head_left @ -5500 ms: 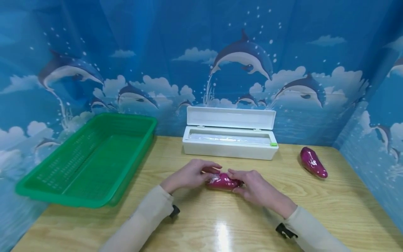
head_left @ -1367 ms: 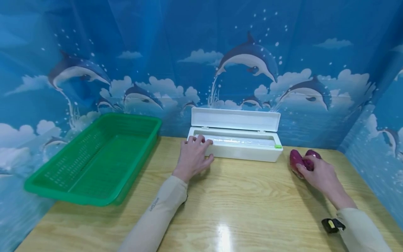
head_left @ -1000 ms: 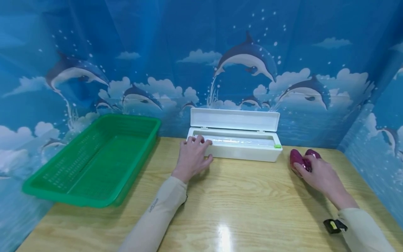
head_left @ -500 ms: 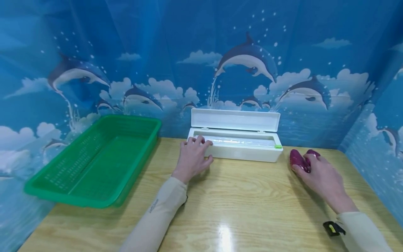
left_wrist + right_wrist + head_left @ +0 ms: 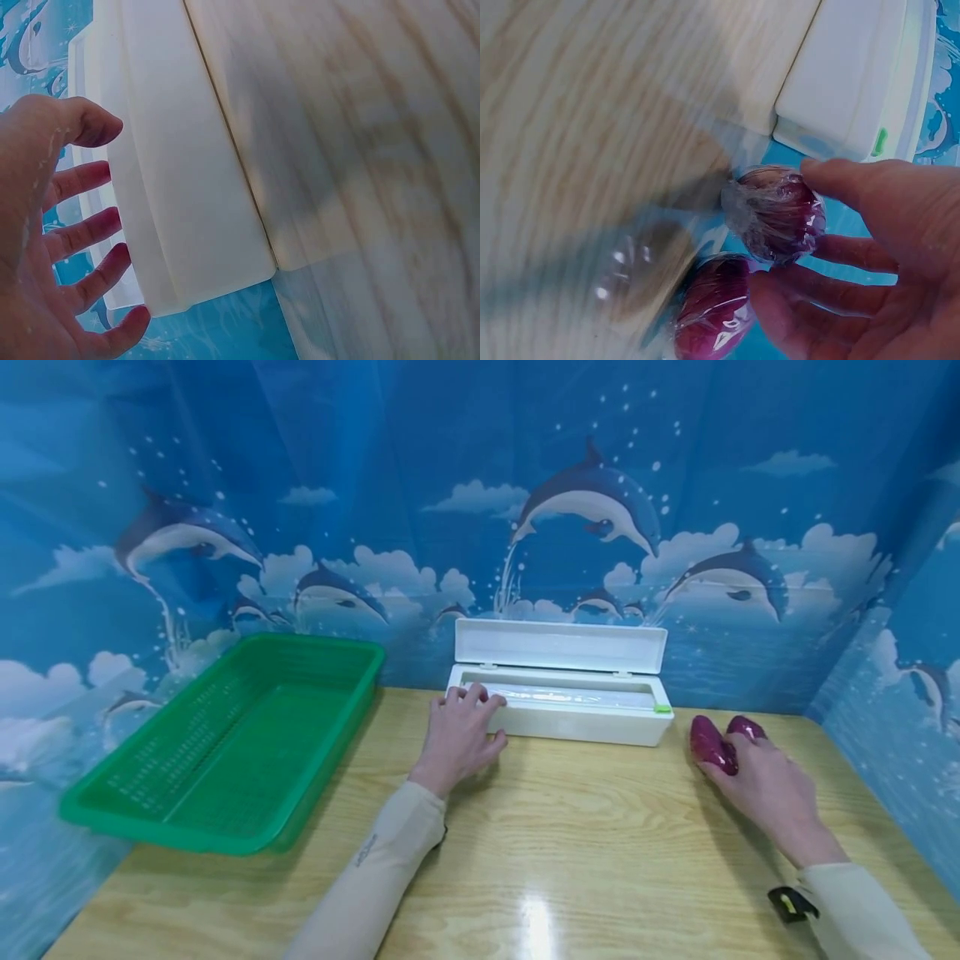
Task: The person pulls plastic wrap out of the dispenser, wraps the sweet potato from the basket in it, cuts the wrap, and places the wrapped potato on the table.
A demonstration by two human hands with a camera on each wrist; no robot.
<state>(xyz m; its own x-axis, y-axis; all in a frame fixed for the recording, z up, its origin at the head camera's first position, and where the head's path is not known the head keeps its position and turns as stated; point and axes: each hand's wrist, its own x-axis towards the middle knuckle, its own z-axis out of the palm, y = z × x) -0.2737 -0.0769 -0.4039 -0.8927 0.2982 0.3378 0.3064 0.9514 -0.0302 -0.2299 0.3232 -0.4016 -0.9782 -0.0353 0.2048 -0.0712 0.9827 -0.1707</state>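
My left hand [image 5: 459,739] rests at the left end of a white cling film box [image 5: 577,727], fingertips on its front rim and thumb apart in front of it. In the left wrist view those fingers [image 5: 86,232] are spread and relaxed along the box edge. At the back right, my right hand [image 5: 772,789] holds a purple sweet potato [image 5: 708,743] wrapped in clear film, thumb on one side, fingers on the other. The film is bunched at its near end in the right wrist view. A second wrapped sweet potato [image 5: 746,727] lies close beside it, partly hidden by the hand.
The box's lid [image 5: 558,645] stands raised, with a film roll [image 5: 562,695] inside and a green slider [image 5: 662,708] at its right end. A green plastic basket [image 5: 225,760] stands on the left of the wooden table [image 5: 585,852]. A dolphin-print curtain [image 5: 420,485] borders the back.
Earlier both hands were on the sweet potato at mid-table. It now lies at the back right beside the other, and my left hand has moved to the box. Lately the right hand has barely shifted.
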